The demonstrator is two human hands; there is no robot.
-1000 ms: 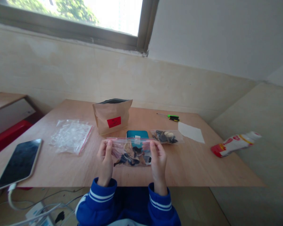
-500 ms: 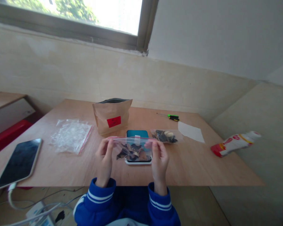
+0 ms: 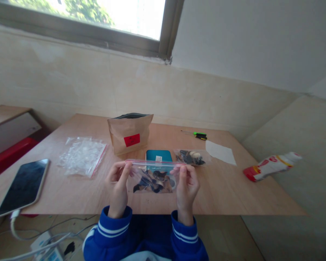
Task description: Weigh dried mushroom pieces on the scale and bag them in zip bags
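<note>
Between my two hands hangs a clear zip bag [image 3: 153,181] with a pink seal strip along its top and dark, curled dried pieces inside. My left hand [image 3: 118,186] pinches its top left corner between thumb and fingers. The top right corner is gripped the same way by my right hand [image 3: 187,185]. Partly covered behind the bag lies a teal-topped digital scale [image 3: 159,155]. A second clear bag [image 3: 190,157], filled with dark and pale pieces, rests on the table just beyond my right hand.
An open brown paper pouch [image 3: 130,134] stands at the back. Left of it lie a stack of clear bags [image 3: 83,157] and a phone [image 3: 24,186] on a cable. Rightward are screwdrivers [image 3: 200,136], white paper [image 3: 220,152] and a tilted bottle [image 3: 271,166]. The table [image 3: 222,195] ends before my body.
The held zip bag has come slightly lower and nearer, pulled a little wider. My hands have moved a bit apart, still pinching its corners.
</note>
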